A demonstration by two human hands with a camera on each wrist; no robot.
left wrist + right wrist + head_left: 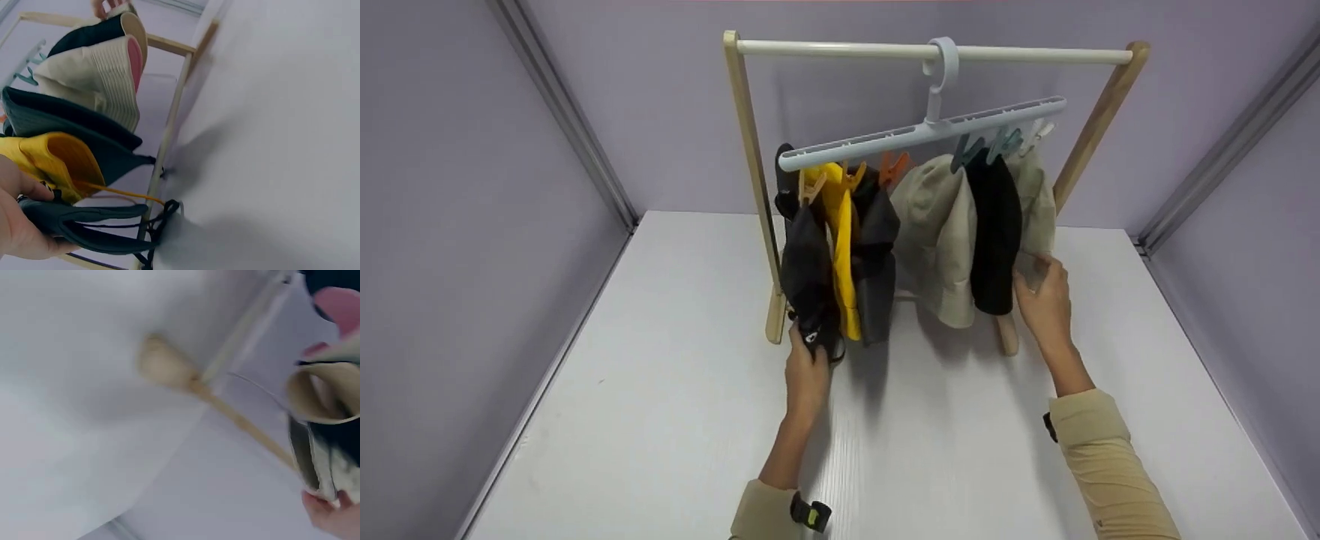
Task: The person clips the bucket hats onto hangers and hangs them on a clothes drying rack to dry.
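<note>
Several bucket-style hats hang by clips from a pale blue hanger [997, 120], which tilts down to the left. My left hand [807, 379] pinches the brim of the leftmost dark hat [808, 259]; in the left wrist view its thumb and fingers lie around the folded dark brim [84, 216]. At the other end, my right hand [1046, 304] holds the lower edge of the rightmost beige hat [1035, 206], fingertips also showing on it in the right wrist view. Between them hang a yellow hat [845, 262], a dark grey hat [876, 270], a larger beige hat [937, 232] and a black hat [994, 232].
The hanger hooks over the white rail [840, 49] of a small rack with wooden legs [750, 150]. Orange and teal clips [892, 169] grip the hats. A dark cord [154, 225] dangles by the leftmost hat. Pale walls [472, 225] enclose the white tabletop [660, 375].
</note>
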